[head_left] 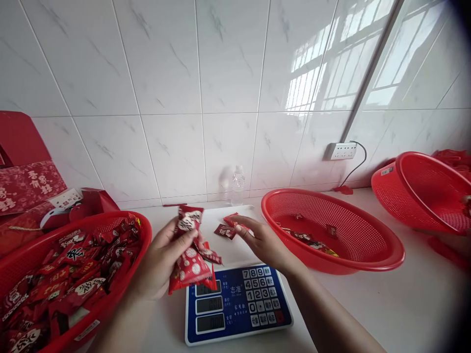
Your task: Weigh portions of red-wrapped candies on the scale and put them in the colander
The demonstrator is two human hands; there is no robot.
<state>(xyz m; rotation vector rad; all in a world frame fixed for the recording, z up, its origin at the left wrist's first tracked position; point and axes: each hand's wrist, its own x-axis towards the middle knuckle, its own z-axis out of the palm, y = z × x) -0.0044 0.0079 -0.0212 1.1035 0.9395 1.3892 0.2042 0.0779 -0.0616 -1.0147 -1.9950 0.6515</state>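
Note:
My left hand [162, 257] is closed around several red candy packets [190, 264] with white print and dots, held above the near left part of a weighing scale [239, 304]. Over the scale's white tray [209, 215], my right hand [259, 240] has its fingers closed on a small red candy packet [243, 224]. A darker red packet [225, 231] shows just beside those fingertips; whether it is held or lies on the tray I cannot tell. The left hand's packets partly cover the scale's top display.
A red basket [145, 233] full of wrapped candies stands at left, with red gift boxes [27, 181] behind. At right is a red basket [331, 196] with a few packets. Farther right, another red basket [386, 196] is tilted. A clear bottle [238, 181] and power strip [341, 151] are by the wall.

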